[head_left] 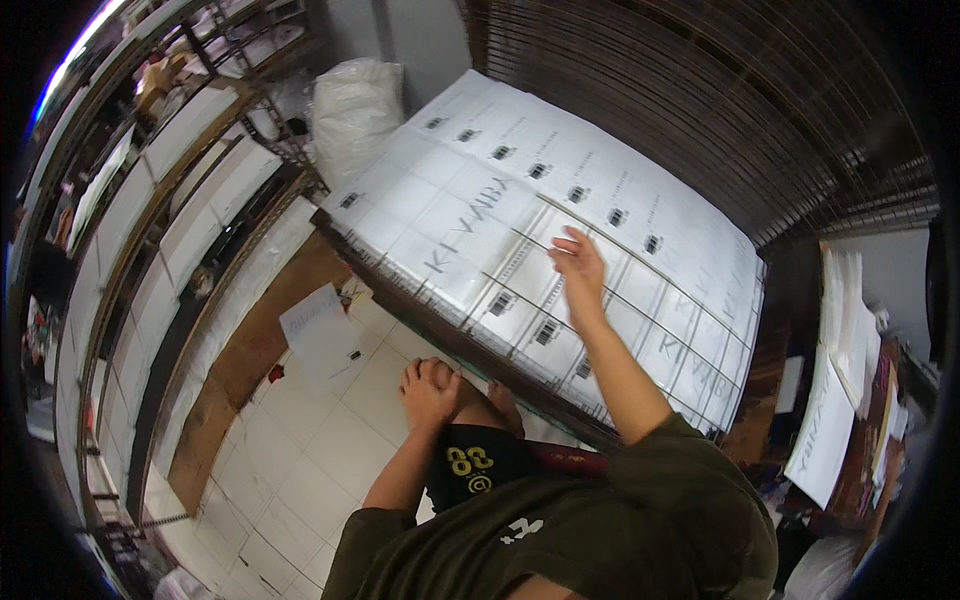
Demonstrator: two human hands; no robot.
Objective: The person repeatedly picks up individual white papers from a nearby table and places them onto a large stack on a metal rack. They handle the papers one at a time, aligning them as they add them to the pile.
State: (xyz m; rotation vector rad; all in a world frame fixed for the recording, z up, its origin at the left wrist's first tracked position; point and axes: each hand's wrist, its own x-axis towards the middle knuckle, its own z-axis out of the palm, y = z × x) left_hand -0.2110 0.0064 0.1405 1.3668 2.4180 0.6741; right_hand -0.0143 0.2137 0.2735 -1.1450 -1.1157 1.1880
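head view: two hands; right hand [580, 265] open on white boxes [470, 215]; left hand [428, 392] curled on knee [470, 400], grasping nothing

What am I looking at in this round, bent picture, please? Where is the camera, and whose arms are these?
There is no machine here. A person wears a wide fisheye camera on the head, looking down, so straight edges bend near the rim. Both arms are the person's own.

The right hand reaches forward, fingers spread, over a big flat layer of white sheets with small dark printed marks, lying in rows on a dark rack. Whether it touches them, I cannot tell. It holds nothing.

The left hand rests on the person's knee, also empty.

Below is a tiled floor with one loose white sheet on it. Shelves with white boxes stand at the left, and a white bag behind.
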